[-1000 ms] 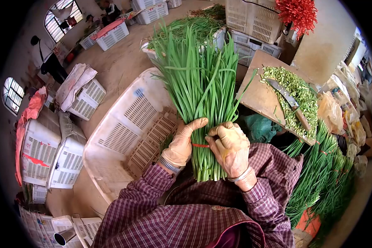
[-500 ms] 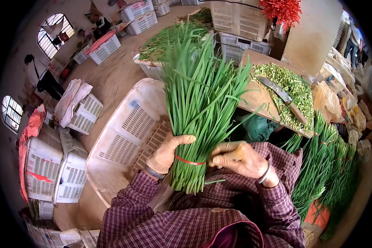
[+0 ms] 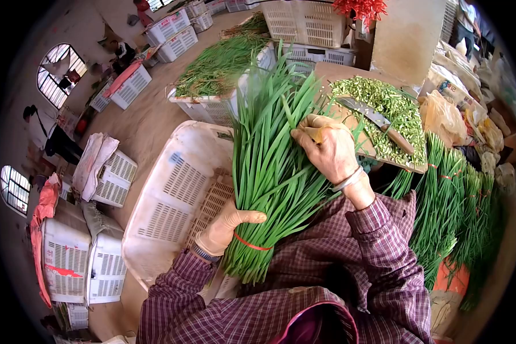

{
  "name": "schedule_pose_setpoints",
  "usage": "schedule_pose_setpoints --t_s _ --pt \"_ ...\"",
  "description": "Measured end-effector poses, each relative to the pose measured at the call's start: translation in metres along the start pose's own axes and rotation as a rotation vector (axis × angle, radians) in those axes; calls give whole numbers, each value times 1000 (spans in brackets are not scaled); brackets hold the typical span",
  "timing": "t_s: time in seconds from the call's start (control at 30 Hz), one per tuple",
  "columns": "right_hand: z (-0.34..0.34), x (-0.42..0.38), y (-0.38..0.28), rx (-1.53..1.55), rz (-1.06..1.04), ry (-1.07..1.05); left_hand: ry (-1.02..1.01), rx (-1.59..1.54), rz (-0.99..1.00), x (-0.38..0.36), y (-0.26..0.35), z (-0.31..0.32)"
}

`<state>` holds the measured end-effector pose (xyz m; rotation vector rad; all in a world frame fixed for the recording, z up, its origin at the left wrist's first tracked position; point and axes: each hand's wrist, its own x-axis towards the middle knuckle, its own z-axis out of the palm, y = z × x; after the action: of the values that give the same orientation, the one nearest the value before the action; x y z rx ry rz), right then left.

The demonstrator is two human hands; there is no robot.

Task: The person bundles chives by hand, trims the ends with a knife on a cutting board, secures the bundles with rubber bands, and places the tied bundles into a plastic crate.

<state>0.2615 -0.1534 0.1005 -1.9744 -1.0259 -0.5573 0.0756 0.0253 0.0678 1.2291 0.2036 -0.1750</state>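
Note:
A thick bunch of green garlic chives (image 3: 269, 166) stands tilted over my lap, with a red band (image 3: 251, 243) around its lower stalks. My left hand (image 3: 222, 229) is closed around the bunch just above the band, the thumb lying across the front. Higher up, my right hand (image 3: 329, 148) is closed in a pinch at the bunch's right side, where a single chive leaf (image 3: 288, 112) runs up from the fingertips. Yellow wrapping shows on one finger of that hand. The cut stalk ends point down toward my lap.
A white plastic crate (image 3: 172, 172) stands left of the bunch. At right, a board (image 3: 350, 120) carries chopped pieces (image 3: 404, 103) and a knife (image 3: 378, 121). More banded chives (image 3: 441, 200) lie below it. A heaped crate (image 3: 206, 106) stands ahead; people are farther back.
My right hand has moved up from beside the band to the leaves and now pinches there. The bunch and my left hand have shifted slightly down and left in view.

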Motion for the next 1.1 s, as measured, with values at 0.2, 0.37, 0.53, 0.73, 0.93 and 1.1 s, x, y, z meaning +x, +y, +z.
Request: schedule_pose_setpoints --t_s 0.2,0.37,0.53,0.73,0.93,1.1 --pt "17 -25 19 1149 787 51 54 -99 -4 1 -13 -5" --pt "19 -27 24 1571 919 313 109 -91 -15 9 -17 -18" --pt "19 -31 33 1946 909 427 100 -220 -29 15 -20 -26" --pt "7 -31 62 2078 815 543 108 -204 37 13 -16 -10" --pt "-44 -43 98 2069 703 864 105 -15 -57 4 -27 -30" --pt "-51 -52 73 1568 687 293 73 -15 -43 3 -19 -25"
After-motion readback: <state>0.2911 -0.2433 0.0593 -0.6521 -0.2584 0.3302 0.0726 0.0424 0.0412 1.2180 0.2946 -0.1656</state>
